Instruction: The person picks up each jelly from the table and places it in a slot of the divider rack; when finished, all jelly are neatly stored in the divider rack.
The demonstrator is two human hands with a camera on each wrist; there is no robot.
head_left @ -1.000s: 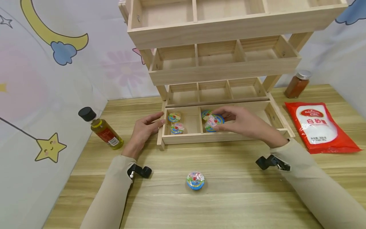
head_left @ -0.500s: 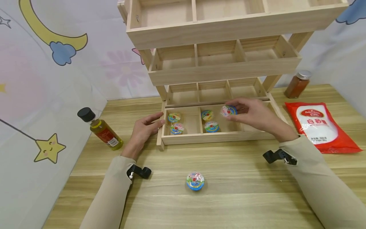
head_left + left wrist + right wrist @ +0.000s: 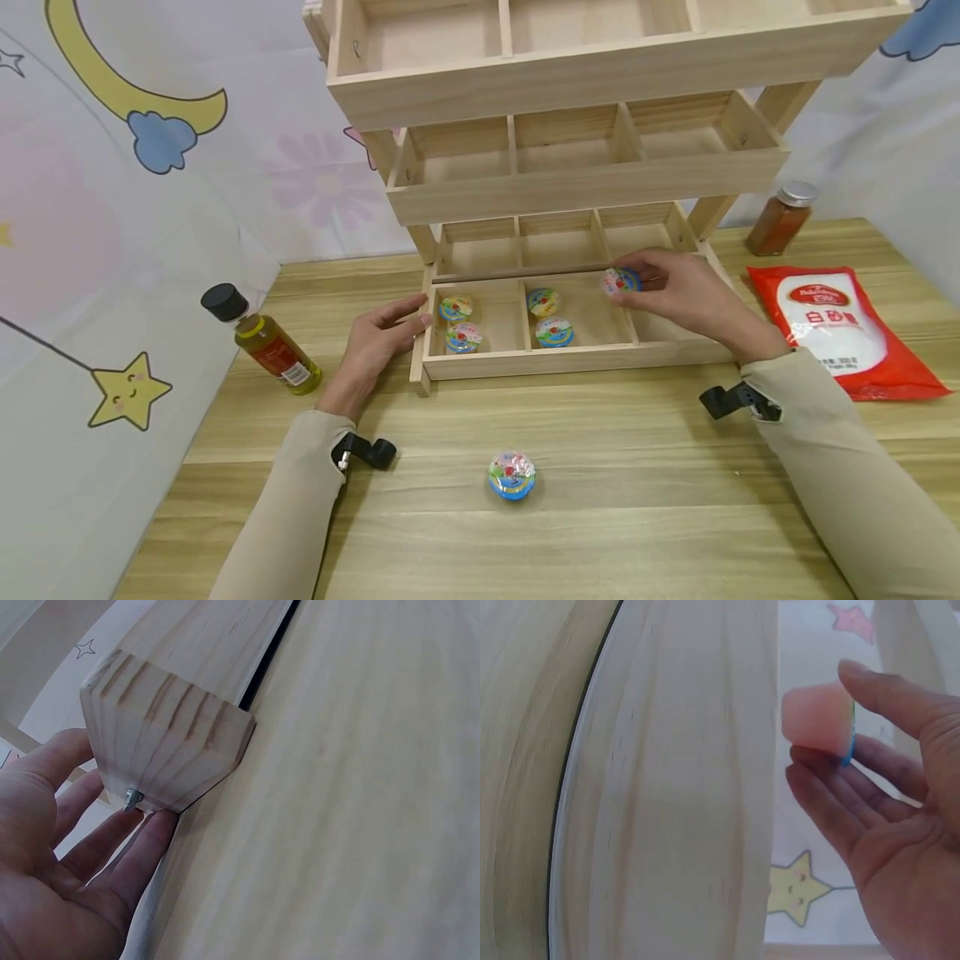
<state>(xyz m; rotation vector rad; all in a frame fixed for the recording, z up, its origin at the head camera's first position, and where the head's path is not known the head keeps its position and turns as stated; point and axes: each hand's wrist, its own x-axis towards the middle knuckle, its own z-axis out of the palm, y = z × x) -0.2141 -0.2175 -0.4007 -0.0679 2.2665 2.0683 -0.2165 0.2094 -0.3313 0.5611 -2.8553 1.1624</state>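
My right hand (image 3: 690,298) pinches a small jelly cup (image 3: 619,282) with a printed blue-edged lid, above the divider between the bottom tray's middle and right compartments. In the right wrist view, the pink cup body (image 3: 816,718) lies between thumb and fingers. My left hand (image 3: 372,346) rests against the left end of the wooden rack's bottom tray (image 3: 585,361), fingers mostly straight. The left wrist view shows these fingers touching the wooden foot (image 3: 161,735). Two jelly cups (image 3: 463,337) sit in the left compartment and two more (image 3: 554,332) in the middle one. Another jelly cup (image 3: 512,476) stands on the table.
Higher tiers (image 3: 585,192) of the rack rise behind and overhang the bottom tray. An oil bottle (image 3: 273,350) with a black cap stands at the left. A red and white sugar bag (image 3: 832,333) lies at the right, with a spice jar (image 3: 782,221) behind it.
My right hand has carried its jelly cup rightward from above the middle compartment's cups to the divider on the right. My left hand has stayed at the tray's end.
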